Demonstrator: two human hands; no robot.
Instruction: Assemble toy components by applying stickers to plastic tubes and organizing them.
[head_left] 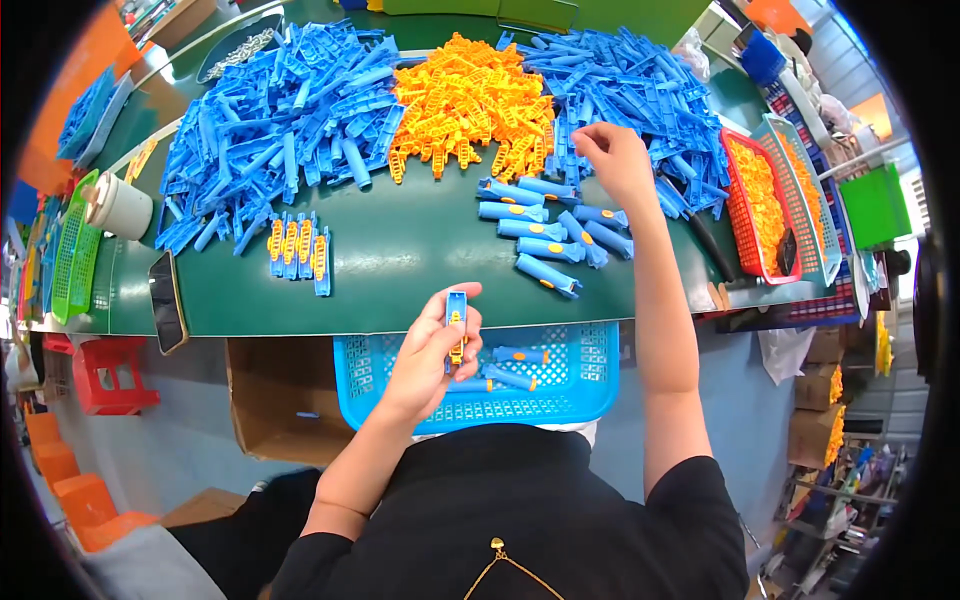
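Left hand: the person's left hand closes around an open blue casing, thumb pressed near the orange insert inside it.
Casing in hand: the piece stands at the near edge of the green table, its open side showing.
Right hand: an outstretched right hand hovers by the right blue heap, near the orange pile, fingers curled; whether they grip anything cannot be told.
Left of center: four open casings with orange inserts lie side by side before the left blue heap.
Right of center: blue tubes with orange spots lie clustered below the right forearm's reach.
Below the table edge: a blue basket holds more such tubes.
Table's left edge: a phone lies near a white cup.
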